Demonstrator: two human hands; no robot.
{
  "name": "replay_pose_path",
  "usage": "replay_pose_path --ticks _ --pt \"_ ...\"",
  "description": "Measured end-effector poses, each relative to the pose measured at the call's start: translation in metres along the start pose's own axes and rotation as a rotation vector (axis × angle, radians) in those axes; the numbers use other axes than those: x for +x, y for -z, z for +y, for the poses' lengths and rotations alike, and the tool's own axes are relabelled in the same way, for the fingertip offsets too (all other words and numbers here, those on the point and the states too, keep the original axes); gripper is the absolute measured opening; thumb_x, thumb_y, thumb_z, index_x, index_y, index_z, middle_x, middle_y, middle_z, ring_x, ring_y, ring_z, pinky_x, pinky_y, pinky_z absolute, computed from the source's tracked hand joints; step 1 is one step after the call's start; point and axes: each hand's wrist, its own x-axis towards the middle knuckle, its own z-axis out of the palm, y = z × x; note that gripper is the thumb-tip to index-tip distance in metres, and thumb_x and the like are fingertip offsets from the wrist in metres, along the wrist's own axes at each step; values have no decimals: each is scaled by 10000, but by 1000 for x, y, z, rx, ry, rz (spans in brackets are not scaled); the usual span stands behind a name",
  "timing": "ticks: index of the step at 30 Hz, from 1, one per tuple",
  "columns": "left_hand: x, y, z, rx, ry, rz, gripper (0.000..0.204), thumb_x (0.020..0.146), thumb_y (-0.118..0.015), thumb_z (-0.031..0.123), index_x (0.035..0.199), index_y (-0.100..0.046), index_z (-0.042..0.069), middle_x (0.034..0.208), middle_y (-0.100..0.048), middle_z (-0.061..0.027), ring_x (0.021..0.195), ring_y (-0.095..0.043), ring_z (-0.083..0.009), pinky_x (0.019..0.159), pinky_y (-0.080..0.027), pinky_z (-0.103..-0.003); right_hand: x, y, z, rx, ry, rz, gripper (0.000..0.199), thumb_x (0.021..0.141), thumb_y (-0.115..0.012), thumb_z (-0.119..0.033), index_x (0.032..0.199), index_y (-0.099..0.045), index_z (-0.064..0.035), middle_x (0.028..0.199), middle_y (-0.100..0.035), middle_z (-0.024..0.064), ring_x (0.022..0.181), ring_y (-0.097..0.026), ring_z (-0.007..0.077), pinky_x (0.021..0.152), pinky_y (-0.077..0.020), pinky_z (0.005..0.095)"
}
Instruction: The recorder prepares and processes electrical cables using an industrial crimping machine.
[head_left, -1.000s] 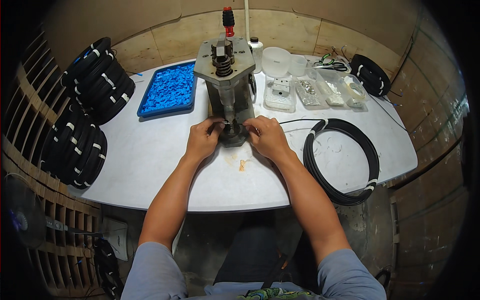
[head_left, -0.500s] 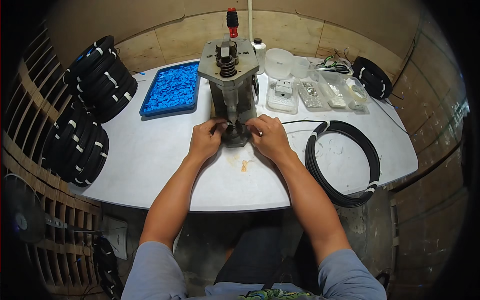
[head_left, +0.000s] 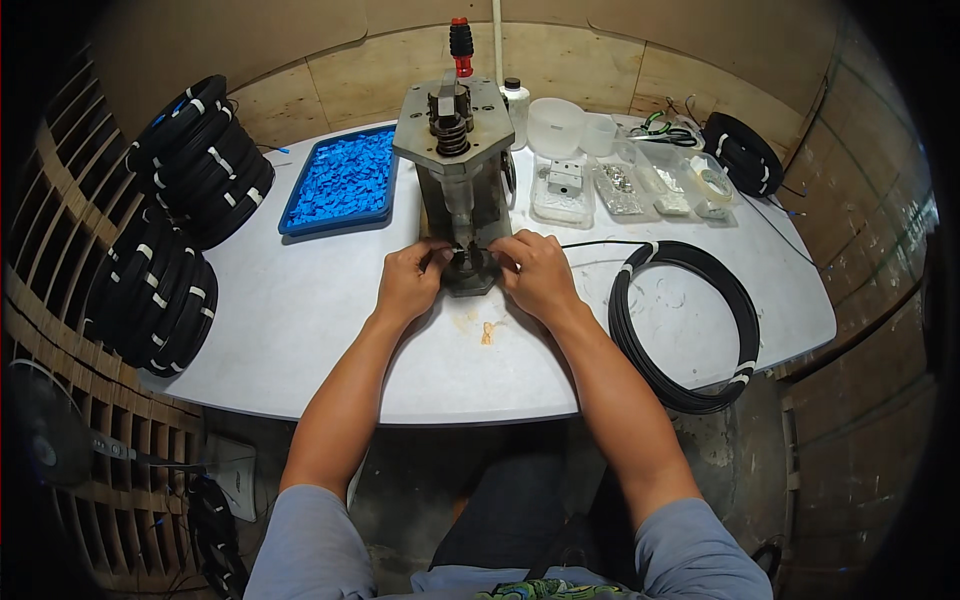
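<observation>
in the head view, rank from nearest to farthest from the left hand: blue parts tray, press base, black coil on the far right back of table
1. Press base, right at the left hand, centre of the table.
2. Blue parts tray, behind and to the left.
3. Black coil, far right corner at the back.

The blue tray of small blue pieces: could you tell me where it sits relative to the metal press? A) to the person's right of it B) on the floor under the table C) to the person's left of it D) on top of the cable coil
C: the blue tray lies on the white table left of the metal press, while the cable coil lies to the right.
</observation>
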Motion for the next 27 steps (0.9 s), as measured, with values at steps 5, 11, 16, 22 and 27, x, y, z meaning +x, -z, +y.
replay_pose_path --ticks 5,11,16,22,27 --pt "0 1 0 5 1 -2 176 880 -653 110 1002 -726 7 761 -703 -146 631 -640 -190 618 -491 -308 0 -1 0 -4 4 8 198 731 -679 -61 917 -699 -124 806 -659 59 786 -633 274 723 -440 384" --pt "0 1 2 9 -5 1 175 878 -654 106 1001 -726 6 746 -698 -150 619 -634 -186 611 -488 -308 0 0 0 -3 -2 4 181 742 -678 -57 911 -700 -118 794 -659 59 785 -634 275 720 -439 385" --pt "0 1 4 2 -2 2 178 880 -652 111 999 -725 1 751 -699 -153 631 -643 -190 620 -492 -304 0 0 0 -8 2 3 173 750 -682 -51 908 -701 -117 802 -657 50 801 -628 266 734 -434 380" --pt "0 2 3 17 15 -7 185 884 -650 122 1009 -723 6 770 -706 -154 640 -646 -189 623 -494 -306 0 -1 -3 -32 79 96 160 746 -692 -58 893 -711 -121 867 -629 55 882 -593 250 750 -418 370" --pt "0 2 7 27 29 -14 185 888 -649 127 1011 -723 11 757 -703 -147 632 -642 -180 618 -492 -302 -1 -4 1 0 62 72 166 748 -687 -47 899 -708 -113 876 -624 60 890 -591 251 774 -425 374"
